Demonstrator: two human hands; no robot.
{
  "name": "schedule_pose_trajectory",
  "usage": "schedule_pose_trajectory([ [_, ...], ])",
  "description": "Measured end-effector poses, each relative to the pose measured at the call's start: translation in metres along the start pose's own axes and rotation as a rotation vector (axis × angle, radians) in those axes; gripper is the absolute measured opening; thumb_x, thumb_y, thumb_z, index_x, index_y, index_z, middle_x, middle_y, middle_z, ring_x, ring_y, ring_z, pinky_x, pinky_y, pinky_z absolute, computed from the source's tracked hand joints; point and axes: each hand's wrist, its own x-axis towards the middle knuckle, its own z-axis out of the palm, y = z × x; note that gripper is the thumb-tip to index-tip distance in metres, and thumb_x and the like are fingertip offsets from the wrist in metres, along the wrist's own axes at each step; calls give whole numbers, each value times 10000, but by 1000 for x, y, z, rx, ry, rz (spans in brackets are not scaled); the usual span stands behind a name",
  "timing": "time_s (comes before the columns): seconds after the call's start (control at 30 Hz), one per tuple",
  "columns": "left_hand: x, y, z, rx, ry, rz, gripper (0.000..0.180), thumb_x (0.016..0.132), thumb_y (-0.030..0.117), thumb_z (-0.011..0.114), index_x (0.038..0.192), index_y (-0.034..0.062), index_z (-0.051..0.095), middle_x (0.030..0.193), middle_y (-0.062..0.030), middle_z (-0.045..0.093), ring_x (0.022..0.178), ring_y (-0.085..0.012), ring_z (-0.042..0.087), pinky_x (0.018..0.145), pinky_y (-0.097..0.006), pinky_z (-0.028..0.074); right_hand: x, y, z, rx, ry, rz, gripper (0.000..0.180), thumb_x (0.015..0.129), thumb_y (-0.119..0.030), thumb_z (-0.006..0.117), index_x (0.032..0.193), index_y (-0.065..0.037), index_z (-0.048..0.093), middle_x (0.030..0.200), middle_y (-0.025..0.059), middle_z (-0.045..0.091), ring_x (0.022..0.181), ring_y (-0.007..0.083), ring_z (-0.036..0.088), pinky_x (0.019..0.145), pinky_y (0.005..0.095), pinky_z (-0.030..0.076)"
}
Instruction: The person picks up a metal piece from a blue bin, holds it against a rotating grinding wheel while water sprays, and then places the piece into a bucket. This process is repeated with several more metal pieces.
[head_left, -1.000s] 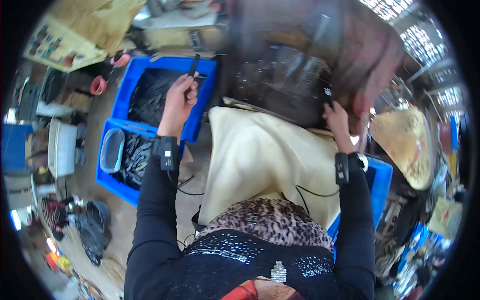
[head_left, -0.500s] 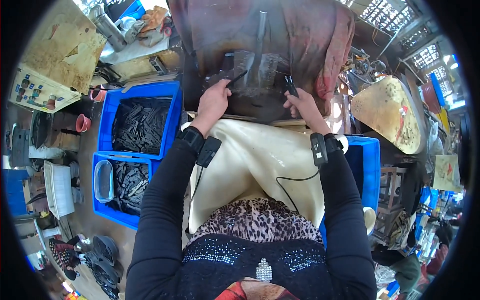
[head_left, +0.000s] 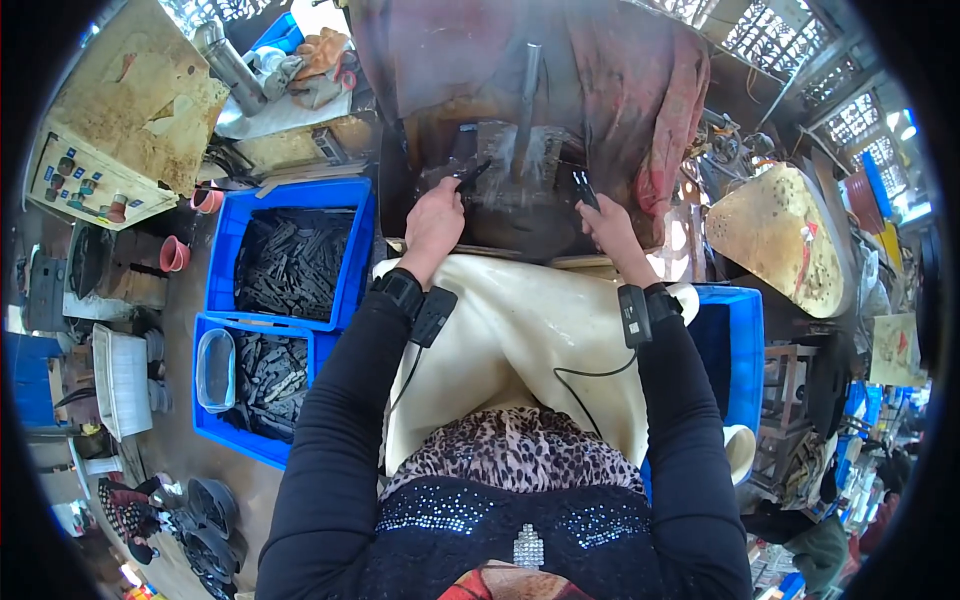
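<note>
Above the wet dark machine bed in front of me, my left hand [head_left: 436, 222] is closed on a thin dark strip [head_left: 472, 178]. The strip's far end points toward the splashing water below a metal pipe [head_left: 528, 100]. To the right of the splash, my right hand [head_left: 608, 228] grips a dark slender piece [head_left: 585, 188] with two bright, shiny tips. I cannot tell whether that is one piece or two. Both hands are apart from each other. Fingers hide the near ends of both pieces.
Blue crates [head_left: 290, 318] at the left hold many dark strips, and a clear plastic tub [head_left: 216, 370] sits in the nearer one. Another blue crate [head_left: 742, 370] stands at my right. A stained red cloth [head_left: 655, 110] hangs beside the pipe. A cream apron [head_left: 500, 310] covers my lap.
My left hand has shifted slightly right and down in the picture, and its strip is angled differently. The right-hand piece has moved a little lower. The whole view has shifted slightly.
</note>
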Motion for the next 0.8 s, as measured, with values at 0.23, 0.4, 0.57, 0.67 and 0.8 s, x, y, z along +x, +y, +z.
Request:
schedule_pose_trajectory([
  [0.23, -5, 12, -15, 70, -32, -133, 278, 923, 139, 490, 1186, 112, 575, 1022, -188, 671, 981, -376, 632, 824, -489, 492, 12, 23, 22, -756, 337, -375, 261, 951, -282, 540, 905, -26, 562, 789, 225, 642, 739, 398, 641, 657, 482, 500],
  [0.4, -8, 0, -11, -470, 216, 148, 465, 865, -14, 498, 1304, 129, 554, 1006, -206, 654, 864, -328, 661, 742, -414, 527, 0, 17, 15, -823, 269, -349, 295, 946, -312, 523, 942, -19, 566, 880, 290, 619, 861, 504, 579, 717, 589, 448],
  [0.57, -48, -45, -74, -897, 268, -134, 557, 780, -152, 519, 1273, 98, 585, 965, -158, 653, 796, -274, 655, 716, -315, 533, 3, 21, 14, -819, 292, -222, 291, 956, -307, 504, 960, -22, 565, 892, 290, 619, 864, 507, 576, 720, 571, 448],
  [0.67, -80, -147, -100, -548, 436, -248, 437, 752, -132, 535, 1114, 70, 672, 938, -140, 677, 800, -298, 666, 716, -338, 540, 3, 14, 19, -843, 250, -235, 288, 958, -300, 501, 981, -22, 572, 911, 291, 620, 879, 502, 578, 730, 558, 451],
  [0.8, -121, -235, -142, 33, 452, -266, 294, 799, -50, 517, 956, 84, 727, 941, -135, 692, 858, -336, 666, 736, -388, 537, 6, 15, 19, -864, 204, -181, 315, 963, -313, 482, 1035, -23, 580, 953, 291, 629, 929, 493, 580, 771, 551, 449],
])
